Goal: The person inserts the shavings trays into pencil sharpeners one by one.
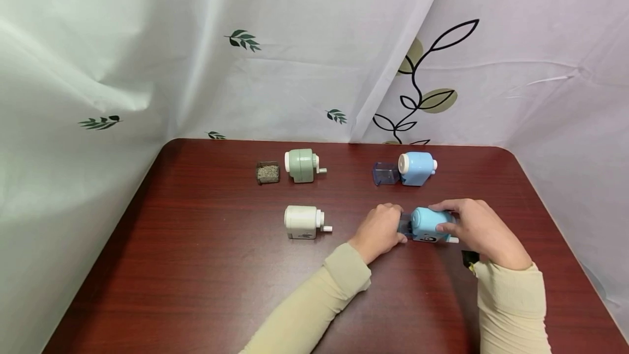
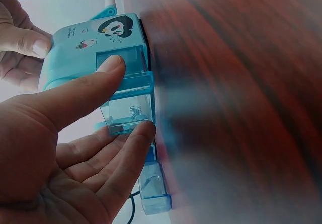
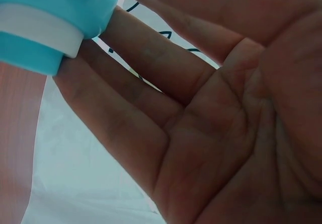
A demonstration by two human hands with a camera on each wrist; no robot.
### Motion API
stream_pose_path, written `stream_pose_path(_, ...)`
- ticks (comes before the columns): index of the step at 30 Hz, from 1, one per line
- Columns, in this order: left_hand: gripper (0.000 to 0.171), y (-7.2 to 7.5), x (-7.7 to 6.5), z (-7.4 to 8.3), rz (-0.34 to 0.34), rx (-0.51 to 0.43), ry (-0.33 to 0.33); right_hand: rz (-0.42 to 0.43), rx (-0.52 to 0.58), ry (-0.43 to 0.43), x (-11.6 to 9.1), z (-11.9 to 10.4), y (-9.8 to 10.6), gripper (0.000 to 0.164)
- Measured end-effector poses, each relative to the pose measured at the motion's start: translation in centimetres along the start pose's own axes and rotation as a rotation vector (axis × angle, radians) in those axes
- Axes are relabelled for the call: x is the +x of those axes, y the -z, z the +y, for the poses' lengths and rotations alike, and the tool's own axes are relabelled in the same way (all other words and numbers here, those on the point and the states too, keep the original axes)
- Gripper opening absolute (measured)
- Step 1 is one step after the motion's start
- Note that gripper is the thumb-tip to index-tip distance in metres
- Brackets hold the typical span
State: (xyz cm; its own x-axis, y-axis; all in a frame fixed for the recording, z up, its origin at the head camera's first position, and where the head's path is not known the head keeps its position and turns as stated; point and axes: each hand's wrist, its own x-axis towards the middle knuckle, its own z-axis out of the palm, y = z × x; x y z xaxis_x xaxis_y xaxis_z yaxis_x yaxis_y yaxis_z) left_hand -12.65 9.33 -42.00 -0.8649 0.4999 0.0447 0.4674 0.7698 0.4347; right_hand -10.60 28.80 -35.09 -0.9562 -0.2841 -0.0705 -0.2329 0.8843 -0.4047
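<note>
On the right half of the table stands a light blue crank pencil sharpener [image 1: 428, 223] with a cartoon print on its side. My right hand [image 1: 484, 231] grips its body from the right, thumb in front and fingers behind. From the left, my left hand [image 1: 377, 231] pinches the see-through blue shavings drawer [image 2: 130, 110] between thumb and fingers. That drawer juts partway out of the sharpener's base, and it looks empty in the left wrist view. The right wrist view shows fingers [image 3: 110, 108] against one end of the sharpener.
Behind stands another blue sharpener [image 1: 417, 168], its clear drawer [image 1: 385, 173] beside it. A green sharpener [image 1: 301, 165] stands back left by a drawer full of shavings [image 1: 267, 173]. A cream sharpener [image 1: 302, 222] is left of my hands. A small black object [image 1: 469, 258] shows near my right wrist.
</note>
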Motion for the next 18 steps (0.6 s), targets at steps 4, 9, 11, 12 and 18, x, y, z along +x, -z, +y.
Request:
stream_pose_path(4,0.054,-0.18,0.13,0.28,-0.003,0.005,-0.010,-0.005,0.006,-0.014,-0.19,0.06,0.02,0.036)
stream_pose_path(9,0.054,-0.46,0.20,0.43,-0.007,0.012,-0.008,-0.003,0.005,-0.009,-0.41,0.23,-0.05,0.036)
stream_pose_path(11,0.055,-0.48,0.19,0.46,-0.007,0.014,-0.008,0.001,0.001,-0.002,-0.41,0.23,-0.09,0.035)
stream_pose_path(12,0.054,-0.48,0.20,0.47,-0.006,0.015,-0.008,0.001,-0.001,0.000,-0.38,0.22,-0.10,0.035)
stream_pose_path(18,0.054,-0.38,0.42,0.51,0.003,0.010,-0.013,0.000,-0.013,-0.003,-0.15,0.10,-0.08,0.036)
